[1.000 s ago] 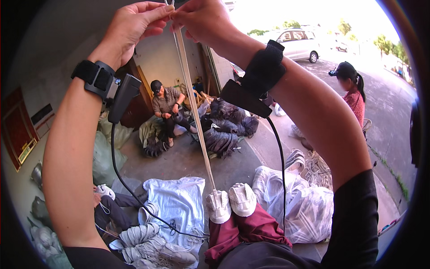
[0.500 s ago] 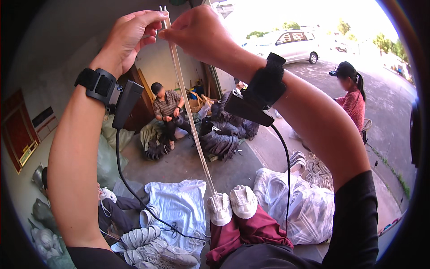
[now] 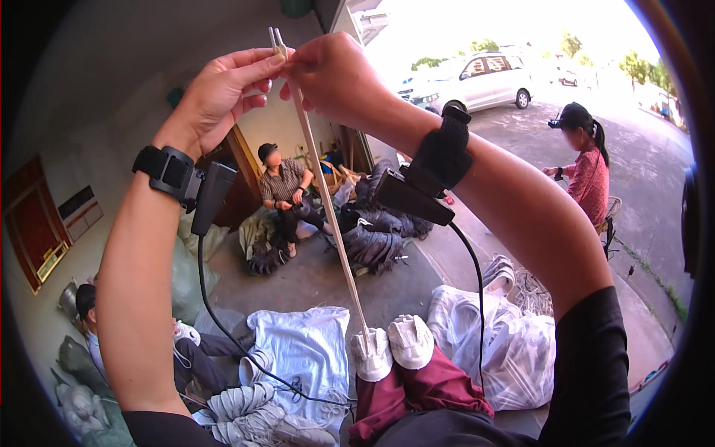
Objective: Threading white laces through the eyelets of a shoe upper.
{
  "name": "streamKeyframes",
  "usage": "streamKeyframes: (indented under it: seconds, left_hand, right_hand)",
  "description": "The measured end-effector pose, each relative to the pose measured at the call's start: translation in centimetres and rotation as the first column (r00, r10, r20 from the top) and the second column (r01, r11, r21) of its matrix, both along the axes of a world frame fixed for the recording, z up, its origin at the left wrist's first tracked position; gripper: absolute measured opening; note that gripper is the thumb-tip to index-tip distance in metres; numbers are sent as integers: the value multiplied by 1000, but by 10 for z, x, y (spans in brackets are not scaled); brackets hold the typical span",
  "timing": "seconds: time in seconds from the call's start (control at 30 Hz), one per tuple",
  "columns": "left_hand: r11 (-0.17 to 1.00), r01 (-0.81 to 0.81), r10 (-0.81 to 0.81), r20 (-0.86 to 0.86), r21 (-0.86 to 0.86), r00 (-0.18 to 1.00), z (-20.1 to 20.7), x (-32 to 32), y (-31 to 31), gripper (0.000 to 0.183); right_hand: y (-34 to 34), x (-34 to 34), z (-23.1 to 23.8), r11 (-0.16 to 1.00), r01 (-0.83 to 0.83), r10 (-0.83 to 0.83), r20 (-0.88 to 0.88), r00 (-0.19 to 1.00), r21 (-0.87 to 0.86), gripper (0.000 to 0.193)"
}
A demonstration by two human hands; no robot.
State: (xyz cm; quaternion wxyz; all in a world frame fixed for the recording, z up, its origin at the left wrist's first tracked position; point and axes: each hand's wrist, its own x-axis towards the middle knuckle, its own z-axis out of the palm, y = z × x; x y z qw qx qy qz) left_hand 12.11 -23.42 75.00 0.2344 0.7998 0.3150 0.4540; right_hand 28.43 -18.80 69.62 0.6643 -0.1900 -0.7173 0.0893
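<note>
A long pale shoelace (image 3: 326, 201) is stretched up taut from the front of a white shoe (image 3: 372, 359), its strands lying close together. My left hand (image 3: 227, 93) pinches its upper end between thumb and fingers, and two stiff lace tips poke out above. Right beside it, my right hand (image 3: 335, 74) is closed on the lace just below the tips; its fingertips are partly hidden. A small bend or loop of lace shows at the left thumb. Next to the laced shoe, a second white shoe (image 3: 411, 343) rests on my lap, over maroon trousers (image 3: 428, 384).
Grey shoe parts (image 3: 246, 406) and a pale cloth bag (image 3: 302, 343) lie at my left. A clear plastic bag (image 3: 503, 350) and loose laces (image 3: 532, 294) are at my right. Dark bundles (image 3: 372, 238) lie ahead near a seated person (image 3: 287, 182). Cables hang from both wrist devices.
Both hands have come slightly down and to the right with the lace ends. The lace strands now run closer together, and a small bend shows at the left thumb.
</note>
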Motion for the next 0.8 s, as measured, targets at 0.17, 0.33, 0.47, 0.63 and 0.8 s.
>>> streamKeyframes:
  seconds: [0.17, 0.33, 0.47, 0.63, 0.8]
  left_hand:
    - [999, 34, -32, 62, -24, 998, -3, -2, 3, 24]
    - [994, 94, -89, 97, -50, 991, -2, -6, 9, 24]
    - [990, 125, -117, 115, -65, 986, -2, -3, 10, 25]
    - [988, 139, -129, 136, -68, 982, -1, -3, 13, 24]
    - [982, 155, -137, 167, -104, 976, 2, -3, 14, 23]
  right_hand:
    - [-2, 0, -4, 998, -3, 3, -5, 1000, 59, 17]
    - [-6, 2, -7, 1000, 10, -10, 14, 1000, 20, 27]
    - [-6, 1, -6, 999, -45, 45, 9, 999, 12, 26]
    - [-6, 1, -4, 995, -101, 101, 4, 995, -3, 27]
    - [-7, 2, -2, 994, -105, 105, 10, 994, -30, 27]
